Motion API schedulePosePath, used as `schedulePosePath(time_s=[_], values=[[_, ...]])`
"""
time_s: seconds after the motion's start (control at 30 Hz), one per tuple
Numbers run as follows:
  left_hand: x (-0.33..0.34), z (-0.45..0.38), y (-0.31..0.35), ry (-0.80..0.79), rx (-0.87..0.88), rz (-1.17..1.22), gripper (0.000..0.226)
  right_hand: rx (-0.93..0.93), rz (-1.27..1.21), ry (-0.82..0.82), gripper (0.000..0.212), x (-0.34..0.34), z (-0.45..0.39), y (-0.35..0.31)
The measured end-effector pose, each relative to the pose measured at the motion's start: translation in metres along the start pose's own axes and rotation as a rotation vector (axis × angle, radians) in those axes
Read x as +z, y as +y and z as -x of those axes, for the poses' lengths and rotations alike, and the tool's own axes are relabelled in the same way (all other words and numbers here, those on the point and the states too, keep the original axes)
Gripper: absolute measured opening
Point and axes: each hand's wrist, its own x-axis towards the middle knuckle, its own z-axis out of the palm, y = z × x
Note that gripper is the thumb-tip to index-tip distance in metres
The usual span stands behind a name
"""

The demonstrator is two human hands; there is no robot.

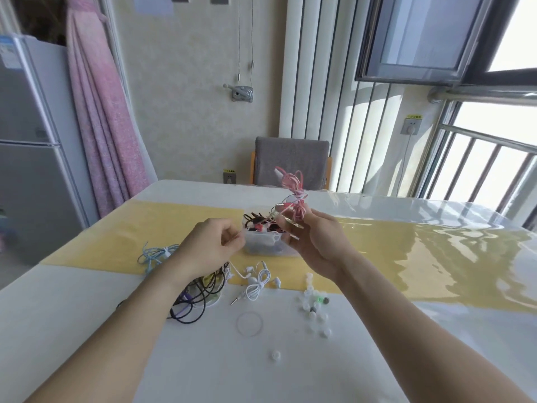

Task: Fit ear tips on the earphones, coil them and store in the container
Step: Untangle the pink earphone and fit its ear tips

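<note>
A bundle of pink earphones point(295, 196) is held above the table point(203, 359) by the right hand point(316, 237), whose fingers are curled round the lower end of the bundle. The left hand point(210, 245) is raised beside it, finger and thumb closed as if pinching; what is pinched cannot be told. Just behind both hands a clear plastic container point(263, 242), partly filled with dark and red earphones, is seen on the yellow table runner point(406, 257). White earphones point(255, 283), black earphones point(197, 301) and blue earphones point(157, 254) are laid nearer the viewer. Loose ear tips point(315, 309) are scattered to the right of the white set.
</note>
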Motion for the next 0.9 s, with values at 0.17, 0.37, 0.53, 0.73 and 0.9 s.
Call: schedulePosePath(time_s=[0.17, 0.37, 0.53, 0.73, 0.9], values=[[-0.002, 0.004, -0.004, -0.035, -0.001, 0.054, 0.013, 0.011, -0.110, 0.011, 0.036, -0.005, 0.000, -0.009], [-0.001, 0.008, 0.027, -0.203, -0.141, 0.799, 0.022, 0.002, -0.160, 0.007, 0.033, -0.005, 0.005, -0.016], [0.007, 0.009, 0.049, -0.368, -0.316, 1.246, 0.044, 0.031, -0.208, 0.021, 0.031, -0.012, 0.012, -0.019], [0.035, 0.009, 0.067, -0.609, -0.406, 1.345, 0.043, 0.114, -0.151, 0.027, 0.029, -0.032, 0.027, -0.021], [0.059, 0.012, 0.079, -0.637, -0.333, 1.274, 0.023, 0.164, -0.118, 0.002, 0.026, -0.046, 0.049, -0.014]])
